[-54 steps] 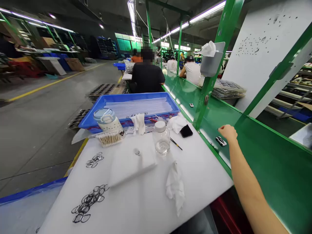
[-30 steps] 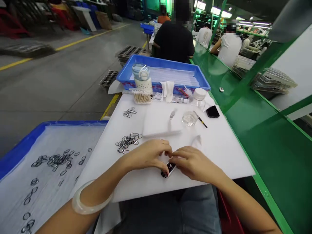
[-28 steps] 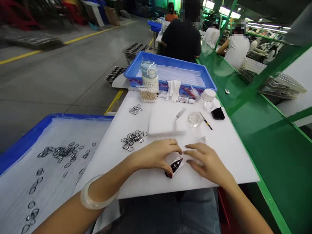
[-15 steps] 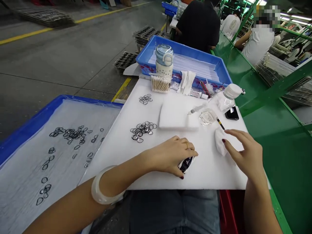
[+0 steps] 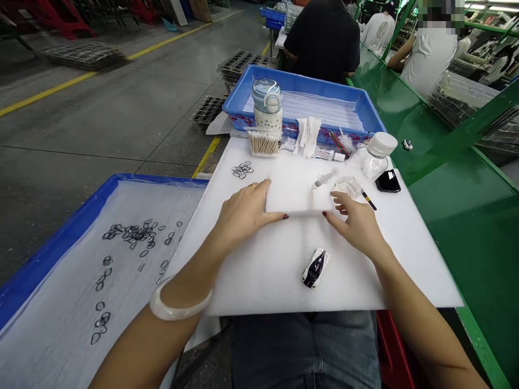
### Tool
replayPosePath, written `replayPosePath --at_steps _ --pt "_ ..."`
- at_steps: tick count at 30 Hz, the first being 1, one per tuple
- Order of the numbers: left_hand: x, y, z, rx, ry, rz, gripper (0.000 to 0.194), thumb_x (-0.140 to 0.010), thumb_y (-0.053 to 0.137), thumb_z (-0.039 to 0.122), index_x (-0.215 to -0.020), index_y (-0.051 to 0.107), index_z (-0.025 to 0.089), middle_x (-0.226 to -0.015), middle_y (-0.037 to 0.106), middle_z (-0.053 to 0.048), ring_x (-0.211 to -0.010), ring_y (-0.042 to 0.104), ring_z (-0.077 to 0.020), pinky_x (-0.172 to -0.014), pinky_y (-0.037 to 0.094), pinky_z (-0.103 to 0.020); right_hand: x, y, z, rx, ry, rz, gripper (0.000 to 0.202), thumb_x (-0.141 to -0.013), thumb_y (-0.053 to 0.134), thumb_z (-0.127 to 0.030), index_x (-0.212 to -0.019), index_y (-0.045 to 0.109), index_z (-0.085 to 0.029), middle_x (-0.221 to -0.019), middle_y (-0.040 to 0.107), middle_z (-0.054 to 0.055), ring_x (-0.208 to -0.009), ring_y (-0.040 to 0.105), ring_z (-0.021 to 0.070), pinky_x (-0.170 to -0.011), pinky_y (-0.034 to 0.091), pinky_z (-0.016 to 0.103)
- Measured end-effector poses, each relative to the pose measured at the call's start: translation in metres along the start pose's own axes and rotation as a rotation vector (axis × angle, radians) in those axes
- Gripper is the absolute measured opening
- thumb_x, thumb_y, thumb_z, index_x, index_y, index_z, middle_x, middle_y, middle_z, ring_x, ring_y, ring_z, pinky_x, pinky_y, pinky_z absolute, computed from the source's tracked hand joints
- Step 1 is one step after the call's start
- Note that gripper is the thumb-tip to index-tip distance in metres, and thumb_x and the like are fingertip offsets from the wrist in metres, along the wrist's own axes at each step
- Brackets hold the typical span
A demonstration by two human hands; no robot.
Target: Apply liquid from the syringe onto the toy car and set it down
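A white foam block [image 5: 290, 189] lies flat on the white work surface. My left hand [image 5: 243, 213] is at its left side, thumb stretched along the front edge. At the opposite front corner, my right hand [image 5: 357, 221] has its thumb on the front edge and fingers bent over the right side, close to a clear round dish [image 5: 346, 186]. A small syringe-like tube [image 5: 324, 178] rests on the block. Nearer my lap, untouched, lies a white and black toy car [image 5: 315, 268]. The larger heap of black rings is hidden by my left hand.
Cotton swabs [image 5: 264, 143], a tumbler [image 5: 267, 105], a clear bottle [image 5: 377, 154] and a phone [image 5: 388, 181] stand around the back. A dark stick with a yellow band [image 5: 370, 201] lies right. Black rings [image 5: 138, 233] lie in the left tray; co-workers [image 5: 324, 38] sit ahead.
My left hand has let go of the toy car and moved up to the foam block. My right hand has moved left to the block, and the white tissue has left its former spot.
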State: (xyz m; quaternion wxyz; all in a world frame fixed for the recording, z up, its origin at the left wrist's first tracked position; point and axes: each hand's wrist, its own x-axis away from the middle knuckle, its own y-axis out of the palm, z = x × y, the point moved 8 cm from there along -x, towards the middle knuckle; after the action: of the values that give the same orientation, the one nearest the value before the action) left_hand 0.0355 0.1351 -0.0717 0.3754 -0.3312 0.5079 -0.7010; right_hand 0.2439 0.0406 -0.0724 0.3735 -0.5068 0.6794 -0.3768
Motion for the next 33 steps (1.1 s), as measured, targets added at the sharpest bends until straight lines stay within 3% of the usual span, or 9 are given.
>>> replayPosePath --at_steps 3,12,22,27,33 --pt "-0.002 0.008 0.006 -0.038 -0.006 -0.04 0.066 -0.088 0.063 0.053 -0.139 0.043 0.015 -0.112 0.069 -0.015 -0.097 0.067 -0.0348 -0.071 0.05 -0.037 0.001 0.003 0.005 -0.088 -0.025 0.052 0.043 -0.086 0.061 -0.032 -0.127 0.061 -0.019 -0.103 0.074 0.009 -0.097 0.071 0.0269 -0.086 0.058 0.045" --pt "-0.005 0.014 0.016 -0.12 0.052 -0.007 0.068 -0.09 0.065 0.043 -0.144 0.041 0.009 -0.108 0.072 -0.015 -0.101 0.068 -0.034 -0.076 0.048 -0.036 0.002 0.009 0.015 -0.33 0.017 0.084 0.034 -0.08 0.066 -0.029 -0.113 0.064 -0.02 -0.1 0.074 0.006 -0.089 0.071 0.0212 -0.084 0.062 0.04" --pt "-0.001 0.016 0.023 -0.063 0.063 -0.022 0.074 -0.086 0.072 0.045 -0.145 0.044 0.011 -0.094 0.074 -0.012 -0.089 0.07 -0.0312 -0.073 0.047 -0.034 0.01 -0.003 0.017 -0.252 0.026 0.046 0.02 -0.079 0.068 -0.026 -0.097 0.065 -0.018 -0.09 0.073 0.006 -0.084 0.071 0.0227 -0.082 0.06 0.041" --pt "-0.007 0.015 0.015 0.033 0.063 0.007 0.079 -0.078 0.078 0.05 -0.142 0.047 0.014 -0.103 0.072 -0.012 -0.088 0.07 -0.029 -0.076 0.048 -0.034 0.009 -0.004 0.014 -0.222 -0.004 0.046 0.019 -0.081 0.065 -0.032 -0.093 0.064 -0.018 -0.092 0.073 0.007 -0.082 0.07 0.0231 -0.078 0.06 0.041" --pt "-0.002 0.017 0.022 -0.036 0.075 -0.022 0.074 -0.084 0.072 0.049 -0.143 0.045 0.013 -0.099 0.07 -0.012 -0.088 0.068 -0.0312 -0.074 0.05 -0.036 0.01 -0.003 0.017 -0.204 -0.023 0.057 0.022 -0.082 0.064 -0.035 -0.094 0.065 -0.017 -0.089 0.073 0.007 -0.08 0.07 0.0233 -0.076 0.059 0.041"
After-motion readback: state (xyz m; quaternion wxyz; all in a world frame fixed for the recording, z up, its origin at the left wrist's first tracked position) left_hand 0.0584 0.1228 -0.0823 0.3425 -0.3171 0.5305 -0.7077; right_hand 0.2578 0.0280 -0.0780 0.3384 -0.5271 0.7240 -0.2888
